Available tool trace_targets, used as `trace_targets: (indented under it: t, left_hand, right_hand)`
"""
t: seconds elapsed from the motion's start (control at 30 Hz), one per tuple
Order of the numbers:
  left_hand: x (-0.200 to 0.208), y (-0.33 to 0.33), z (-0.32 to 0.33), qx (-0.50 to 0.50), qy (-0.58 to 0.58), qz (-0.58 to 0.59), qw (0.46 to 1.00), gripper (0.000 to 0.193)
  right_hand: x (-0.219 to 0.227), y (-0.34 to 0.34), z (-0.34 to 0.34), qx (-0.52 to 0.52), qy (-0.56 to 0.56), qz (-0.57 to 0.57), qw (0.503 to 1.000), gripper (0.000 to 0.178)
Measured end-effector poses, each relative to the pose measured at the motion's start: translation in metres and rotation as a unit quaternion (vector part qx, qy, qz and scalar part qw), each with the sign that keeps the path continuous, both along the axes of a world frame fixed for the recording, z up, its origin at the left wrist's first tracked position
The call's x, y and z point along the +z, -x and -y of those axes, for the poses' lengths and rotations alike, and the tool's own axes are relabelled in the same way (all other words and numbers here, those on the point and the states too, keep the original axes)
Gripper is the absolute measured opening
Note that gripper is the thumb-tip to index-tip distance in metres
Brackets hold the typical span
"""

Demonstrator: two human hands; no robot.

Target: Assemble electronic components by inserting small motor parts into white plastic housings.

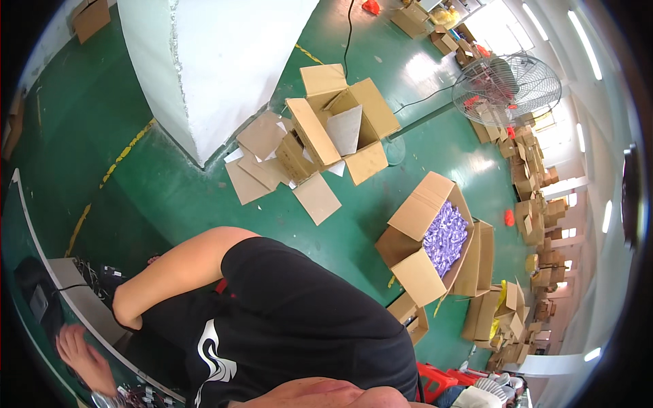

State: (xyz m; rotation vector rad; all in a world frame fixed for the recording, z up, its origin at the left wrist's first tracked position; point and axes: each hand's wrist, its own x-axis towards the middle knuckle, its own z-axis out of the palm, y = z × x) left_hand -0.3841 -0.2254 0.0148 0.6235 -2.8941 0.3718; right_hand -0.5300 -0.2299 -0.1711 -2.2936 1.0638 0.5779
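At the lower left, my left hand (85, 357) rests at a dark tabletop (19, 234) with its fingers apart and nothing seen in them. A watch (103, 400) is partly visible at its wrist. Beyond the fingertips lies a dark device (41, 302) with a black cable. Small mixed parts (146, 398) lie near the wrist, too small to make out. A torso in a black T-shirt (306, 299) with a white print fills the lower middle. From its sleeve comes a bent bare arm (183, 265); the hand of that arm is hidden. My right hand does not show.
A white pillar (224, 61) stands on the green floor. Near it are an open carton (371, 112) and loose cardboard sheets (255, 173). Another carton (418, 275) holds purple-wrapped pieces (445, 238). A caged fan (507, 88) stands beyond. Red stools (435, 381) and people are at lower right.
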Motion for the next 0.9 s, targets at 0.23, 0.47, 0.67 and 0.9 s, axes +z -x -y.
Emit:
trace_targets:
  t: [0.23, 0.47, 0.67, 0.9]
  left_hand:
    - [-0.019, -0.046, 0.025, 0.017, -0.02, 0.155, 0.988, 0.037]
    - [0.017, 0.039, 0.007, 0.058, -0.183, 0.123, 0.974, 0.027]
    - [-0.026, 0.003, 0.05, -0.026, -0.218, 0.077, 0.973, 0.022]
    - [-0.013, 0.041, 0.041, 0.071, -0.28, -0.033, 0.957, 0.007]
  right_hand:
    - [0.09, 0.045, -0.023, -0.182, 0.152, 0.268, 0.934, 0.03]
    - [0.062, 0.025, 0.001, -0.241, 0.231, 0.47, 0.817, 0.033]
    - [0.053, 0.036, 0.006, -0.232, 0.264, 0.544, 0.762, 0.028]
    - [0.046, 0.038, 0.018, -0.209, 0.23, 0.568, 0.762, 0.026]
